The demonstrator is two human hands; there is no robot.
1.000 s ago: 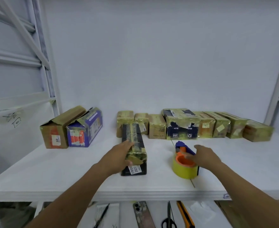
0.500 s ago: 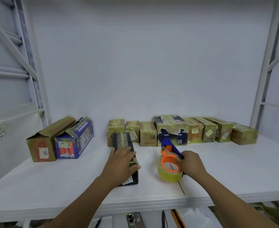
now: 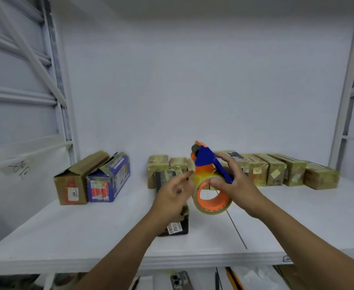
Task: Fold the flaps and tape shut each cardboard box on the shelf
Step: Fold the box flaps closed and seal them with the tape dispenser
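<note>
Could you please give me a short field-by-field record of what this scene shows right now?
Right hand: grips the tape dispenser by its blue handle, held above the shelf
Left hand: open, fingers reaching toward the tape roll; contact unclear
Black box: lies on the shelf beneath the left hand
Back row: taped boxes at the back of the shelf
Left side: brown box with an open flap, beside a blue box
</note>
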